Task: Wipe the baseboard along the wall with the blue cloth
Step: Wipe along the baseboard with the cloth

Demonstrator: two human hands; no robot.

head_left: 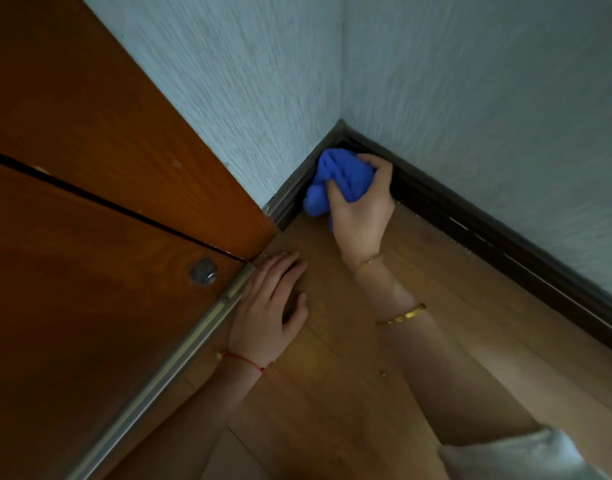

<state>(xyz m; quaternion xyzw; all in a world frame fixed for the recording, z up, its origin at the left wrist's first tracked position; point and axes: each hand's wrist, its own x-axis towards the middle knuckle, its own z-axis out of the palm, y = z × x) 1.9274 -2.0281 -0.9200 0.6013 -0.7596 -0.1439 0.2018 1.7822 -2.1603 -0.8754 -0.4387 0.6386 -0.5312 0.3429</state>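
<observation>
Baseboard (pixel 470 223): dark strip at the foot of the pale textured wall (pixel 470 98), meeting a second run in the corner; the blue cloth (pixel 335 181) sits bunched against it right at that corner, just above the wood floor (pixel 418 306). Right hand (pixel 361 209) clenches the cloth, fingers curled round it; left hand (pixel 273 299) lies flat and relaxed on the floor beside the cabinet rail (pixel 179 358), bracing. Advice: keep the cloth pressed into the top ledge and face, then draw it steadily out along the right-hand run, where pale specks show.
</observation>
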